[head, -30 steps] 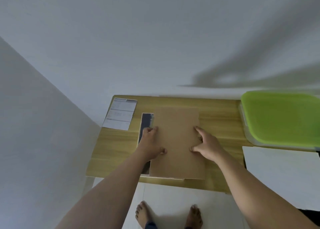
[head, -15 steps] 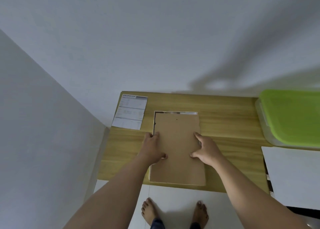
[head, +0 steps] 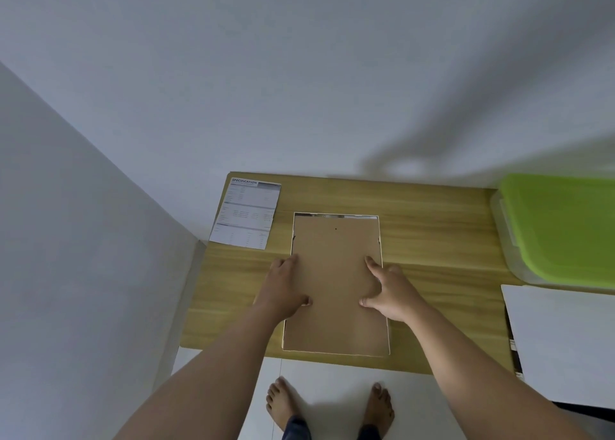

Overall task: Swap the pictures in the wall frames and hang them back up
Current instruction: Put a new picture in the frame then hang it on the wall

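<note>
We see the brown backing board (head: 336,283) lying inside the white frame (head: 336,215), face down on the worktop (head: 432,240). Our left hand (head: 283,286) and right hand (head: 392,290) press its 2 long edges, fingers spread flat. The green-lidded box (head: 562,230) at right is closed, contents hidden.

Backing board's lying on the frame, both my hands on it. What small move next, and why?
Probably nudge the backing board away with left hand and right hand, then press flat: a bright sliver of frame shows past its far edge, so it seems unseated.
</note>
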